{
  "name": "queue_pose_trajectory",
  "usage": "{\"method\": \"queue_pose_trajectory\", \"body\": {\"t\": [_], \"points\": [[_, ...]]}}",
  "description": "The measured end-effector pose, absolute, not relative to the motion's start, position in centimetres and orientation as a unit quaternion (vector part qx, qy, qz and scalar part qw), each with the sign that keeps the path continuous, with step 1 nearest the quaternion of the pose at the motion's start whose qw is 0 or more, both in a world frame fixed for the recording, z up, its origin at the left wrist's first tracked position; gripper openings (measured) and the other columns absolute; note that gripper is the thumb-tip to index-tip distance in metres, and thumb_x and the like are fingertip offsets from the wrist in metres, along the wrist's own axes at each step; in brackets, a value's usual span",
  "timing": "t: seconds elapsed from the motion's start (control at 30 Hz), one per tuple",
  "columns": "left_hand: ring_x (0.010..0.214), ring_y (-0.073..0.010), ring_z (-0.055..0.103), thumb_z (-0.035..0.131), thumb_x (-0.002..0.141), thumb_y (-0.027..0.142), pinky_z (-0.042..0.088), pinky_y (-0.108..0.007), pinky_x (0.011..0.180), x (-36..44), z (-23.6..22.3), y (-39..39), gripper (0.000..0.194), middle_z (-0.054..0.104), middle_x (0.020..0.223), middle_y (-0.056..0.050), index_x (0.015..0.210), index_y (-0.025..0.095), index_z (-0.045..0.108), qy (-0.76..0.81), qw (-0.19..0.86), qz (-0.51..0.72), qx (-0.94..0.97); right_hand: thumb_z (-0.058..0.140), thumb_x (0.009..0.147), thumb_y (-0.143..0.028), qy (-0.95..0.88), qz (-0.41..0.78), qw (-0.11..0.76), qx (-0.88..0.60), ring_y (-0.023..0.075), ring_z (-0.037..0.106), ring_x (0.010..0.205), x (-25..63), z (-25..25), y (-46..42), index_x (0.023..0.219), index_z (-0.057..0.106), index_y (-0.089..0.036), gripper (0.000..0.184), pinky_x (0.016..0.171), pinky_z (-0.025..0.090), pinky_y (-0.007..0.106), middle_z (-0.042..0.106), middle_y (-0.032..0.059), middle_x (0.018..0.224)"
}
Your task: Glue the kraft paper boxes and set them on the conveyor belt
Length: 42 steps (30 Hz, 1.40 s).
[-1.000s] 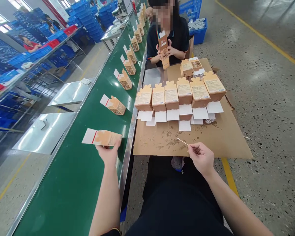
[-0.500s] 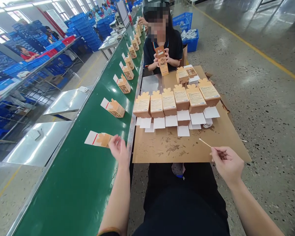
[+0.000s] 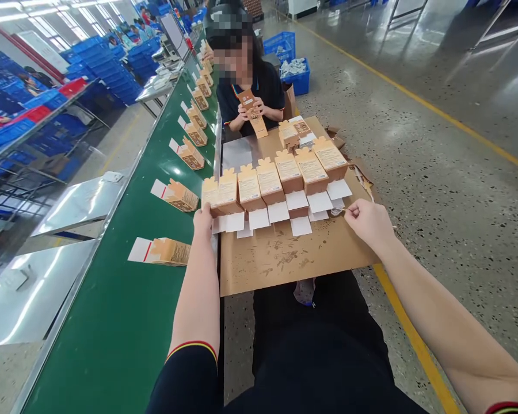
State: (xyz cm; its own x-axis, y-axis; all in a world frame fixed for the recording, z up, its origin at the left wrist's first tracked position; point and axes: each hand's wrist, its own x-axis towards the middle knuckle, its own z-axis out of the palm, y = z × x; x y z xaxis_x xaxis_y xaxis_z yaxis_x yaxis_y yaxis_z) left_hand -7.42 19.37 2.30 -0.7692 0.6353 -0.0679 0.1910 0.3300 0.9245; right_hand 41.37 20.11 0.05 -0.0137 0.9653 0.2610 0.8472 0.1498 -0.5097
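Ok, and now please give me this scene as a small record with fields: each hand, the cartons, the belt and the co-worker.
Left hand: touching the leftmost carton; fingers partly hidden
Right hand: pinching a thin cotton swab; its tip is at a small round container, contact unclear
Carton row: on a brown cardboard sheet, white flaps toward the wearer
Green conveyor belt: carries a line of cartons, their white flaps open
Co-worker's hands: holding a printed brown carton, tilted

Print (image 3: 311,169) on boxes (image 3: 269,179) too small to read, right sleeve (image 3: 513,407) cropped
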Motion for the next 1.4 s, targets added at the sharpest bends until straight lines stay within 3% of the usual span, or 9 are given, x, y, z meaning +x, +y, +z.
{"method": "queue_pose_trajectory", "body": {"t": [0.1, 0.2, 0.27, 0.37, 0.47, 0.63, 0.9, 1.13, 1.4], "points": [[0.123, -0.0347, 0.074, 0.073, 0.094, 0.042, 0.06, -0.048, 0.106, -8.0, 3.2, 16.3, 0.039, 0.075, 0.125, -0.021, 0.119, 0.013, 0.068, 0.802, 0.207, 0.516, 0.217, 0.067, 0.083, -0.022, -0.729, 0.111, 0.245, -0.629, 0.0258, 0.069, 0.069, 40.8, -0.2, 21.5, 0.072, 0.062, -0.026, 0.013, 0.062, 0.047, 0.034, 0.071, 0.0072, 0.067], [0.131, -0.0306, 0.072, 0.085, 0.084, 0.034, 0.06, -0.043, 0.112, -7.9, 3.6, 11.6, 0.064, 0.071, 0.138, -0.018, 0.14, 0.016, 0.061, 0.776, 0.195, 0.563, 0.205, 0.068, 0.083, -0.024, -0.73, 0.119, 0.251, -0.625, 0.0259, 0.069, 0.068, 41.4, 0.1, 21.5, 0.072, 0.063, -0.026, 0.012, 0.062, 0.048, 0.034, 0.072, 0.0077, 0.067], [0.137, -0.0318, 0.071, 0.093, 0.076, 0.033, 0.058, -0.046, 0.117, -7.3, 3.5, 7.8, 0.077, 0.07, 0.143, -0.018, 0.144, 0.019, 0.06, 0.729, 0.202, 0.616, 0.222, 0.069, 0.085, -0.028, -0.716, 0.125, 0.285, -0.625, 0.0251, 0.069, 0.068, 42.2, 0.5, 20.5, 0.074, 0.066, -0.025, 0.012, 0.065, 0.052, 0.035, 0.073, 0.0073, 0.068], [0.145, -0.0375, 0.067, 0.101, 0.069, 0.045, 0.055, -0.054, 0.123, -5.0, 2.7, 2.6, 0.079, 0.069, 0.152, -0.018, 0.137, 0.022, 0.067, 0.657, 0.249, 0.665, 0.253, 0.072, 0.091, -0.035, -0.671, 0.15, 0.376, -0.621, 0.0225, 0.069, 0.067, 42.3, 1.1, 17.3, 0.082, 0.071, -0.024, 0.014, 0.067, 0.059, 0.035, 0.075, 0.0066, 0.073], [0.152, -0.0389, 0.062, 0.106, 0.065, 0.053, 0.053, -0.054, 0.127, -1.2, 1.0, -0.1, 0.091, 0.064, 0.163, -0.017, 0.143, 0.028, 0.067, 0.632, 0.334, 0.648, 0.263, 0.072, 0.097, -0.041, -0.644, 0.223, 0.446, -0.581, 0.0208, 0.068, 0.061, 39.6, 0.7, 12.8, 0.088, 0.074, -0.024, 0.019, 0.06, 0.06, 0.034, 0.075, 0.0063, 0.074], [0.144, -0.0401, 0.07, 0.107, 0.064, 0.057, 0.058, -0.056, 0.121, 3.5, -1.9, 0.0, 0.095, 0.073, 0.149, -0.02, 0.144, 0.026, 0.066, 0.661, 0.377, 0.591, 0.268, 0.065, 0.102, -0.032, -0.707, 0.393, 0.417, -0.415, 0.0185, 0.069, 0.06, 31.2, -2.2, 6.3, 0.085, 0.071, -0.026, 0.019, 0.056, 0.059, 0.03, 0.075, 0.0037, 0.075], [0.13, -0.0392, 0.077, 0.105, 0.065, 0.056, 0.062, -0.058, 0.113, 4.1, -2.8, 1.1, 0.087, 0.078, 0.133, -0.019, 0.137, 0.025, 0.066, 0.664, 0.337, 0.593, 0.307, 0.061, 0.099, -0.018, -0.793, 0.352, 0.347, -0.357, 0.0156, 0.059, 0.057, 27.9, -5.4, 5.1, 0.078, 0.057, -0.026, 0.023, 0.058, 0.048, 0.027, 0.063, -0.0014, 0.068], [0.128, -0.0371, 0.076, 0.105, 0.063, 0.049, 0.063, -0.055, 0.109, 6.4, -2.3, 0.3, 0.091, 0.073, 0.136, -0.017, 0.135, 0.025, 0.055, 0.688, 0.29, 0.578, 0.33, 0.064, 0.102, -0.033, -0.702, 0.387, 0.408, -0.436, 0.0179, 0.067, 0.062, 29.8, -4.3, 6.6, 0.083, 0.067, -0.026, 0.02, 0.064, 0.06, 0.03, 0.073, 0.0023, 0.073], [0.111, -0.0382, 0.079, 0.1, 0.069, 0.046, 0.065, -0.051, 0.091, 7.8, -3.5, -1.7, 0.074, 0.073, 0.117, -0.011, 0.123, 0.028, 0.052, 0.792, 0.187, 0.43, 0.392, 0.071, 0.099, -0.036, -0.638, 0.368, 0.477, -0.48, 0.016, 0.064, 0.054, 32.5, -2.9, 6.3, 0.079, 0.072, -0.025, 0.023, 0.057, 0.059, 0.029, 0.071, 0.0012, 0.067]]}}
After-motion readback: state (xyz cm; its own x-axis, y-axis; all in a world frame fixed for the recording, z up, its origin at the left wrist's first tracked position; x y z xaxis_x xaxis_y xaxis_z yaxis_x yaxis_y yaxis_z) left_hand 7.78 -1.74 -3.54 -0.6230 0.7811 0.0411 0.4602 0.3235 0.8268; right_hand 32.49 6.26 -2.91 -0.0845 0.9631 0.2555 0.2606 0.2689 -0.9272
